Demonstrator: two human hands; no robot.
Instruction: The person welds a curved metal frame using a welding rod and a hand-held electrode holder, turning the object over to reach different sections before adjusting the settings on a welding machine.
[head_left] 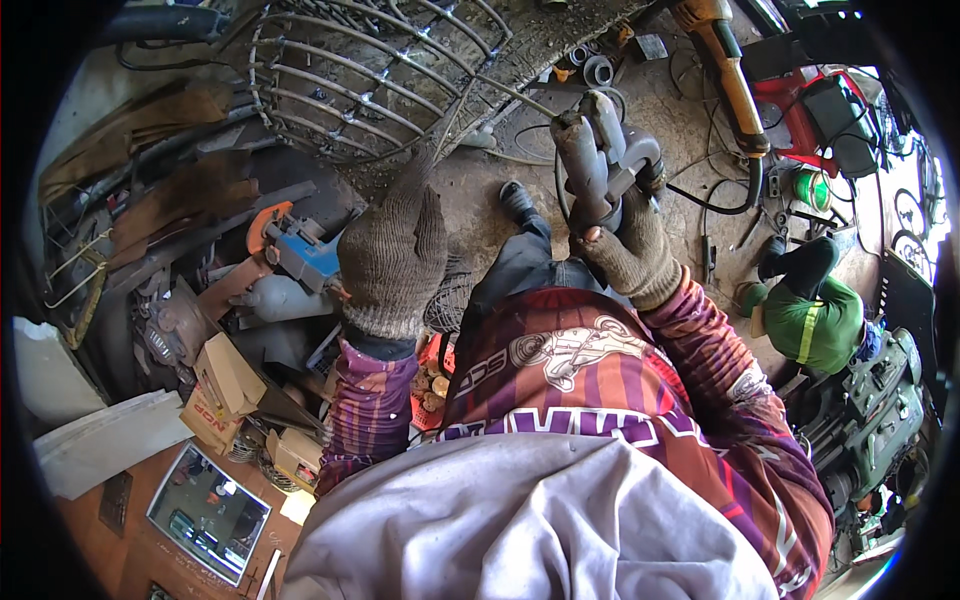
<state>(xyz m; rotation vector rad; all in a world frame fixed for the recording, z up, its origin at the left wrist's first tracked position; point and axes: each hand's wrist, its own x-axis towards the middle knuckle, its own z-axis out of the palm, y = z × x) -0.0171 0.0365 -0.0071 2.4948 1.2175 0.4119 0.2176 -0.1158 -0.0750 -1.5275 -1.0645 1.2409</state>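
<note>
My right hand [640, 255], in a brown knit glove, is closed around a grey welding electrode holder [590, 165]. A thin rod [515, 95] runs from its jaws up and left toward a curved grille of welded metal bars [350, 85]. Shiny weld spots dot the crossings of that grille. My left hand [393, 255], gloved the same way, has its fingers stretched toward the grille's lower right edge, with the thumb apart. Its fingertips lie by the bars; whether they touch is hard to make out.
An orange-and-black power tool [725, 75] lies at the upper right among loose cables. A person in a green shirt [815, 325] crouches at the right beside a green machine [870, 410]. Cardboard boxes [222, 390], a blue tool [300, 250] and scrap metal crowd the left.
</note>
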